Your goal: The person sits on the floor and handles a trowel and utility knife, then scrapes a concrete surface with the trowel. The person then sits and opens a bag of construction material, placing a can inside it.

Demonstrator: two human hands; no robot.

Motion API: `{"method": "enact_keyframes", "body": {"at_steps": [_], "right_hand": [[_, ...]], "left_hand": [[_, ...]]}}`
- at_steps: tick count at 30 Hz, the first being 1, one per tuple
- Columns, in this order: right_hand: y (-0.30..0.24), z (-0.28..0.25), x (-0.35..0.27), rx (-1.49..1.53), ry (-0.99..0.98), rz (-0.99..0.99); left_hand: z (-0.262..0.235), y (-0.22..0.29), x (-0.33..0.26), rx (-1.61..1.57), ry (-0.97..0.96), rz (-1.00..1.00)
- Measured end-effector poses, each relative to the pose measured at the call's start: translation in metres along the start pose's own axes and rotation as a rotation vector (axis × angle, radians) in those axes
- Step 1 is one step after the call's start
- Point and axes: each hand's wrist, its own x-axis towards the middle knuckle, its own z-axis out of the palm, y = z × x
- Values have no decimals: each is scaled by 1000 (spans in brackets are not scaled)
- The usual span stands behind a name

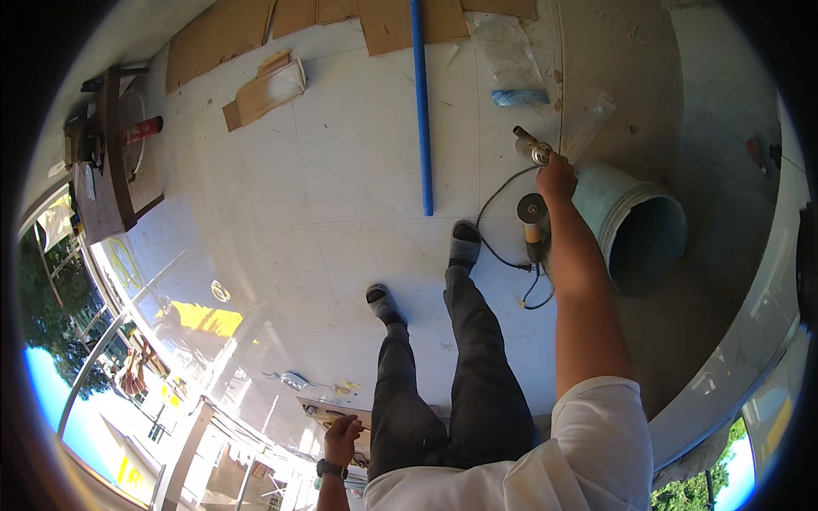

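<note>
At the right, my right hand [558, 177] reaches out and its fingers close round a corded tool with a dark tubular nose [526, 136] and a silvery round body. Its exact kind is unclear, and my fingers hide part of it. Just below lies an angle grinder [533, 226] with a dark disc and a yellow-orange body. Beside my right forearm, a pale green bucket [601, 200] rests on its side, its mouth facing me. My left hand [343, 439], a dark watch at the wrist, hangs low near my left leg, fingers loosely bent and apart, with nothing visible in it.
A long blue pipe [422, 111] runs away from my feet. Cardboard sheets [217, 47] lie along the far edge, a torn cardboard piece [266, 89] nearer. Clear plastic [507, 47] lies far right. Dark cords loop by the grinder. A brown wooden stand [106, 187] is at left.
</note>
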Motion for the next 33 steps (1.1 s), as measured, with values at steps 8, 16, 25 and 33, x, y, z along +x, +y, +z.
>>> {"method": "enact_keyframes", "body": {"at_steps": [8, 16, 25, 33], "right_hand": [[-46, -18, -61, 54, 140, -261], [-127, -183, -311, 158, 55, -881], [-199, -389, -608, 275, -327, -1300], [-271, -325, -799, 579, -676, -1199]], "left_hand": [[34, 20, -2, -13, 3, 150], [27, 56, -26, -23, 136, 499], [-68, 57, -143, -48, 767, 1142], [-155, -131, -204, -221, 1017, 831]]}}
